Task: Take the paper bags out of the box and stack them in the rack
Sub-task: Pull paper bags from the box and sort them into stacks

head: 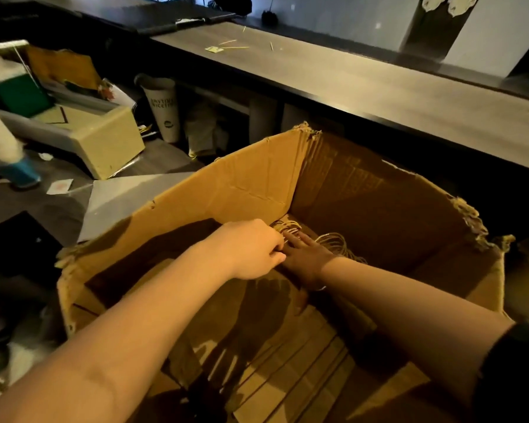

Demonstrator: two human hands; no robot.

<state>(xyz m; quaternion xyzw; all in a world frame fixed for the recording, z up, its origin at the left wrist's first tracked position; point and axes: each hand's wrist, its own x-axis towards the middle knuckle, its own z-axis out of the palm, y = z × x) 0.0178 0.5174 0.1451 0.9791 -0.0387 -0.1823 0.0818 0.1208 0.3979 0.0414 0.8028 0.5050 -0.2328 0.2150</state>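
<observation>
The cardboard box (242, 184) stands open at the near centre of the scene, with torn top edges and creased walls. The paper bags (287, 377) lie flat on the box floor. They are brown and folded, and overlap so that their edges show as parallel lines running from the near side toward the far left corner. Arm shadows cover part of the stack. Thin, pale cord handles (289, 227) loop out from the far end of the bags, close to the far left wall. The left hand (251, 248) reaches in over the left wall; its grip is narrow, with the fingers curled and pinching the handles. The right hand (306, 257) lies just beside it, touching it. Its grip is wide, with straight fingers pressed flat on the bags next to the handle loops. A long dark surface (379, 87) runs behind the box on the far right. A tall paper cup (165, 108) stands at far left.
</observation>
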